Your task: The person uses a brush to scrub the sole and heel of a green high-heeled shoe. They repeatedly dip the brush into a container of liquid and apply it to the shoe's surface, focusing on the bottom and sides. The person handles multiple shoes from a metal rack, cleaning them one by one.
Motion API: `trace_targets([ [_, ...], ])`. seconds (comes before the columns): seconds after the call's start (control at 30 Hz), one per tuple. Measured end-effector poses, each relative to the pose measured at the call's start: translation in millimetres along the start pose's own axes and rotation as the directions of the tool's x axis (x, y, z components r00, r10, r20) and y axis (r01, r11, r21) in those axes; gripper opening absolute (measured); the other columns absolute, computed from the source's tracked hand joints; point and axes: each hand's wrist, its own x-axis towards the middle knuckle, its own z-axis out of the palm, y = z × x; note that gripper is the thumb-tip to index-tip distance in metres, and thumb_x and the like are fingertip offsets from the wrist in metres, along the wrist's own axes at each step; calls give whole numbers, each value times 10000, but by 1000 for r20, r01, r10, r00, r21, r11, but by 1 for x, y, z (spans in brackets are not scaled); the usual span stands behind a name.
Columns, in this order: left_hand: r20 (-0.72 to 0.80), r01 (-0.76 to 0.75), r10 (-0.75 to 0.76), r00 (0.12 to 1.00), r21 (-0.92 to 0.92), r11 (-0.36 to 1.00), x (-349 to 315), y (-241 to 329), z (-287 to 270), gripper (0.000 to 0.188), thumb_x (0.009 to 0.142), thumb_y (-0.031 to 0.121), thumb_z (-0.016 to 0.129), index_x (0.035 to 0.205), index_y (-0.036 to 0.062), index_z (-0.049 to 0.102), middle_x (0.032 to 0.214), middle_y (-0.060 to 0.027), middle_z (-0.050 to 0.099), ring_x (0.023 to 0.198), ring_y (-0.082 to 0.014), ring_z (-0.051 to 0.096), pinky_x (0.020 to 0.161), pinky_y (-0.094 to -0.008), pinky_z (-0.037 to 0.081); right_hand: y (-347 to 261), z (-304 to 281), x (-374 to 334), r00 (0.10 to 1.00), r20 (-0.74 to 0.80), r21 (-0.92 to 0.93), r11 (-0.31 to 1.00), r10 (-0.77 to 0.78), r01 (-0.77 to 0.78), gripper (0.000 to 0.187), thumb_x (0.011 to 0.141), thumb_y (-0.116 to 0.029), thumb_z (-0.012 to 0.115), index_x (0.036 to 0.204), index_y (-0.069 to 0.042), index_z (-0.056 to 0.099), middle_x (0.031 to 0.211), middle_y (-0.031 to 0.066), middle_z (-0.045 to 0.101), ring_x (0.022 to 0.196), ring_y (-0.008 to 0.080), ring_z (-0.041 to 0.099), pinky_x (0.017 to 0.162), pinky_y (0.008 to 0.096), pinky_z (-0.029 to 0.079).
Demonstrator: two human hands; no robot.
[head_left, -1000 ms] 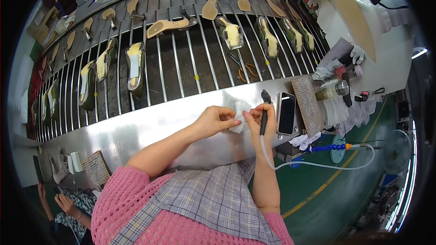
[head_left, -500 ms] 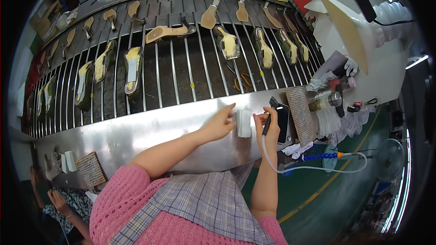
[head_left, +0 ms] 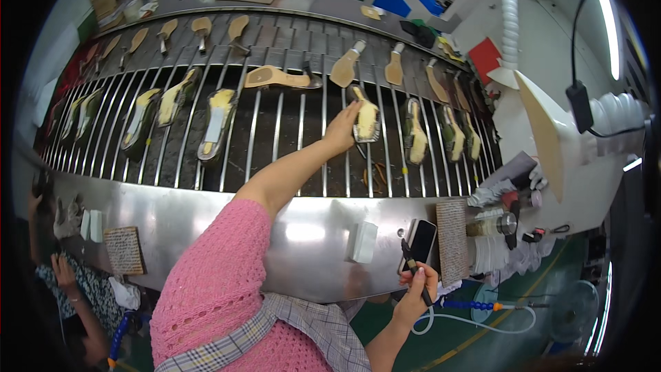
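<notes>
My left hand [head_left: 341, 127] is stretched out over the rail conveyor, its fingers closed on the left side of a shoe upper [head_left: 368, 121]. That upper lies bottom up, yellowish underneath with a dark pleated edge; part of my grip is hidden behind it. Near the bench's front edge my right hand [head_left: 417, 288] holds a black glue-brush pen [head_left: 410, 262], its tip pointing up and away. A pale hose trails from the pen's lower end. Just left of the pen a white block-like stack [head_left: 362, 242] rests on the metal bench [head_left: 303, 241].
More shoe uppers [head_left: 415, 134] and tan soles [head_left: 277, 77] with heels lie along the rails. Beside my right hand are a phone [head_left: 421, 240], a brown textured pad [head_left: 452, 241] and a glass jar [head_left: 492, 224]. A lamp-like hood [head_left: 540, 124] hangs at right. Co-workers sit across and at left.
My left hand has moved from beside the white stack out to the shoe upper and taken hold of it. My right hand has drawn back toward me with the pen. The view has shifted.
</notes>
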Motion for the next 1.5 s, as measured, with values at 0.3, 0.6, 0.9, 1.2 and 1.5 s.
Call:
trace_targets([
  [0.3, -22, -425, 425, 905, 5, 905, 2, 76, 7, 698, 701, -143, 447, 1382, -5, 379, 1408, -197, 423, 1348, -341, 365, 1138, -417, 296, 22, 2, -1, 998, 66, -51, 999, -13, 16, 196, 982, -182, 491, 1018, -6, 569, 745, 62, 611, 608, 102, 542, 559, 226, 429],
  [0.6, 457, -569, 378, 806, 419, 707, 34, 44, 142, 663, 830, 146, 577, 1450, 178, 345, 1522, -109, 283, 1399, -378, 247, 1127, -485, 272, 0, -7, -1, 998, 56, -115, 993, -8, 15, 188, 949, -145, 535, 1009, 26, 586, 752, 98, 642, 625, 127, 602, 591, 242, 497],
  [0.9, 125, -328, 305, 944, 264, 907, 88, 64, 155, 647, 696, 36, 688, 1294, 251, 566, 1369, -138, 455, 1349, -445, 297, 1098, -505, 316, 18, -27, -1, 999, 20, 13, 999, 35, -35, 161, 894, -15, 604, 1033, 65, 586, 882, 158, 686, 730, 162, 674, 667, 273, 562],
  [1.2, 211, 328, -339, 917, -882, 339, 59, 111, -15, 353, 801, 190, 773, 1106, 78, 633, 1026, -4, 645, 954, -147, 619, 772, -316, 525, 16, -35, 1, 999, 38, 133, 991, -14, 9, 250, 783, 90, 704, 1013, 54, 613, 931, 141, 683, 817, 156, 664, 747, 254, 541],
  [1.5, 260, 334, -470, 843, -939, 79, -148, 136, -137, 578, 908, 422, 608, 1317, 58, 424, 1364, -172, 476, 1219, -298, 514, 1031, -477, 442, -4, -1, -10, 982, 41, -26, 983, -183, 184, 196, 870, -150, 648, 833, 43, 647, 687, 21, 525, 591, 81, 460, 537, 227, 348],
])
